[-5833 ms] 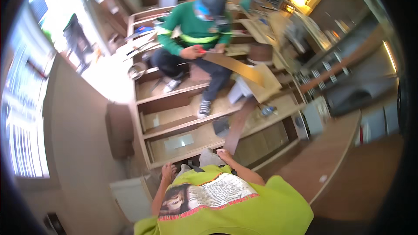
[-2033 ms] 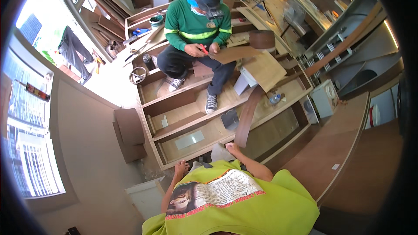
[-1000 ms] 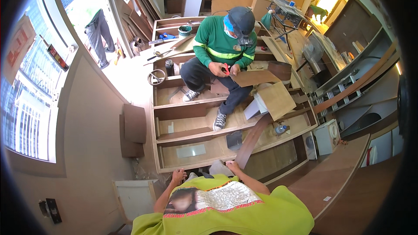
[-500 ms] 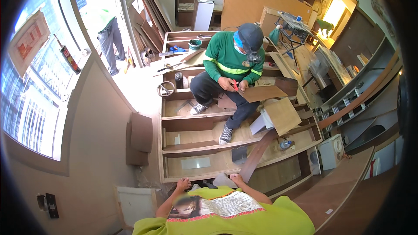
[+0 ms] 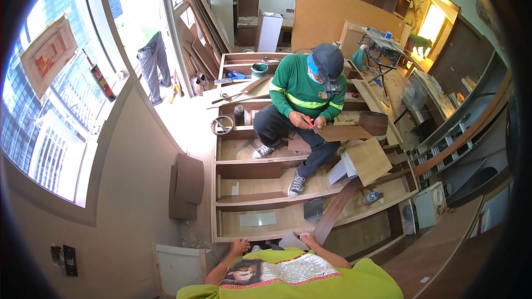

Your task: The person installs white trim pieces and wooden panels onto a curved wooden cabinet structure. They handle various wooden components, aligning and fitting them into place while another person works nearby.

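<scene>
At the near edge of a low wooden frame (image 5: 271, 236), my left hand (image 5: 240, 245) is held low with its fingers curled in. My right hand (image 5: 308, 238) has bent fingers too and lies close to the lower end of a long brown strip (image 5: 336, 207). What either hand holds, if anything, is too small to make out. A pale grey piece (image 5: 290, 241) shows between them. Across from me, a person in a green top (image 5: 296, 80) sits on the frame. That person's hands hold a small red tool (image 5: 309, 122) against a brown sheet (image 5: 343, 132).
The frame's dividers form several shallow bays. A light wooden board (image 5: 366, 160) rests over the right bays, near a plastic bottle (image 5: 372, 196). Brown panels (image 5: 189, 180) lean by the left wall. A fan (image 5: 413, 98) and a ladder (image 5: 451, 143) stand right; another person (image 5: 154, 66) is at the doorway.
The whole view has shifted, so the scene sits slightly lower and farther right. My hands stay by the frame's near edge. The person opposite keeps working on the brown sheet.
</scene>
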The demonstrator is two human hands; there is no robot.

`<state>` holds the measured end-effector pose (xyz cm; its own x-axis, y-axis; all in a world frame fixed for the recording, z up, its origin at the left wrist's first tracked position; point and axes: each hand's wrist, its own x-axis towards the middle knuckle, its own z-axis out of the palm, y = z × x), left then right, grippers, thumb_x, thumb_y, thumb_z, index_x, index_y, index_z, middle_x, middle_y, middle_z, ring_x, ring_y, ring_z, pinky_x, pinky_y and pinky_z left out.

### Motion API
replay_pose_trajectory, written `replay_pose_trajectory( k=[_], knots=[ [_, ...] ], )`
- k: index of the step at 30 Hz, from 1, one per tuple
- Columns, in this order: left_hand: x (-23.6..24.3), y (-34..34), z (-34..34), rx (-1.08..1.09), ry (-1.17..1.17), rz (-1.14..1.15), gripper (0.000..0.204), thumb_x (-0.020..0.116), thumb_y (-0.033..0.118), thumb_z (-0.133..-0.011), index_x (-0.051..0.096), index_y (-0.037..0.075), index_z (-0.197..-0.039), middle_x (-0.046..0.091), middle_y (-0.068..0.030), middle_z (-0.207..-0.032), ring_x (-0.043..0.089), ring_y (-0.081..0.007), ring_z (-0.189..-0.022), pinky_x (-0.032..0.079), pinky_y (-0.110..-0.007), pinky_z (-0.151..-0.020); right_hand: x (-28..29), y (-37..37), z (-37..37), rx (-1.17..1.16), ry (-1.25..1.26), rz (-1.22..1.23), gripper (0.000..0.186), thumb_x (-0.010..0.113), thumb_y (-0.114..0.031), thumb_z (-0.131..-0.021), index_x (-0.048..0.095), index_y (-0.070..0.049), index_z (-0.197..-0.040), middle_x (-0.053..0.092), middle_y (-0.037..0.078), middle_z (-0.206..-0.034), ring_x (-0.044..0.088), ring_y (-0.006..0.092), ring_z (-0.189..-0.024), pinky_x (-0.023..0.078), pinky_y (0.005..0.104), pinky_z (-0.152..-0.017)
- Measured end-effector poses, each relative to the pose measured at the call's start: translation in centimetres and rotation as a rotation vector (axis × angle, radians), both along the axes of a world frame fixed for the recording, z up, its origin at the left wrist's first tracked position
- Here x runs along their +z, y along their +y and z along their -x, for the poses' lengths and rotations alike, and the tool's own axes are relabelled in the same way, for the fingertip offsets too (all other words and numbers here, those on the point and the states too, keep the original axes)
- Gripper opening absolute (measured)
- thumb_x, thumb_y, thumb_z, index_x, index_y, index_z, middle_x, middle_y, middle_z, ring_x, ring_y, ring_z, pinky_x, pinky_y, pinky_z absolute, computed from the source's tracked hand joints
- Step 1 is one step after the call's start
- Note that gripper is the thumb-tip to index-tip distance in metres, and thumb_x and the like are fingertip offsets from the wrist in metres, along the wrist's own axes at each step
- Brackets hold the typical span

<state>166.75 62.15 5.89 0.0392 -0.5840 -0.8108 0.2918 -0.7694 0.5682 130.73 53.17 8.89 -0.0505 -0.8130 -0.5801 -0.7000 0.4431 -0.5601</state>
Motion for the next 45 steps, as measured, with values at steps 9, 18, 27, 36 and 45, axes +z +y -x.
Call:
replay_pose_trajectory(
  k=[9,18,27,36,45],
  knots=[
    [0.6,0.1,0.2,0.002,-0.049,-0.009,0.030,0.052,0.023,-0.089,0.051,-0.001,-0.107,0.062,-0.0152,-0.093,0.063,-0.0218,-0.074,0.053,-0.030,-0.062,-0.7,0.1,0.0,0.029,-0.005,0.006,0.028,0.055,-0.035,-0.075,0.069,-0.018,-0.092,0.066,0.011,-0.095,0.062,0.0268,-0.092,0.047,0.0349,-0.081],
    [0.3,0.6,-0.1,0.004,-0.034,0.002,0.033,0.052,0.023,-0.089,0.048,-0.002,-0.112,0.061,-0.0176,-0.098,0.063,-0.0253,-0.079,0.054,-0.033,-0.064,-0.5,0.0,-0.3,0.033,-0.023,-0.019,0.030,0.055,-0.036,-0.075,0.068,-0.016,-0.093,0.065,0.012,-0.096,0.061,0.0296,-0.092,0.046,0.0355,-0.082],
    [1.1,0.9,0.4,0.065,-0.012,-0.019,0.029,0.052,0.023,-0.089,0.052,-0.002,-0.104,0.063,-0.0134,-0.087,0.062,-0.0195,-0.069,0.052,-0.029,-0.058,-0.5,0.0,-0.1,0.033,-0.059,0.047,0.026,0.060,-0.024,-0.071,0.069,-0.007,-0.088,0.068,0.008,-0.085,0.064,0.0167,-0.080,0.048,0.0278,-0.074],
    [2.3,0.6,1.1,0.058,-0.024,0.026,0.026,0.052,0.022,-0.089,0.054,-0.002,-0.100,0.063,-0.0140,-0.087,0.062,-0.0200,-0.067,0.052,-0.030,-0.058,-2.7,-0.7,0.8,0.097,0.007,0.115,0.022,0.060,-0.022,-0.071,0.070,-0.007,-0.084,0.068,0.008,-0.084,0.064,0.0184,-0.077,0.049,0.0289,-0.072],
    [-0.6,3.2,-0.3,0.173,-0.008,0.087,0.032,0.050,0.024,-0.089,0.053,-0.004,-0.105,0.064,-0.0171,-0.091,0.065,-0.0248,-0.072,0.054,-0.034,-0.063,0.2,-3.2,-1.7,0.243,-0.060,0.098,0.024,0.060,-0.020,-0.074,0.069,-0.004,-0.090,0.068,0.011,-0.082,0.064,0.0190,-0.072,0.050,0.0285,-0.068]
  ],
)
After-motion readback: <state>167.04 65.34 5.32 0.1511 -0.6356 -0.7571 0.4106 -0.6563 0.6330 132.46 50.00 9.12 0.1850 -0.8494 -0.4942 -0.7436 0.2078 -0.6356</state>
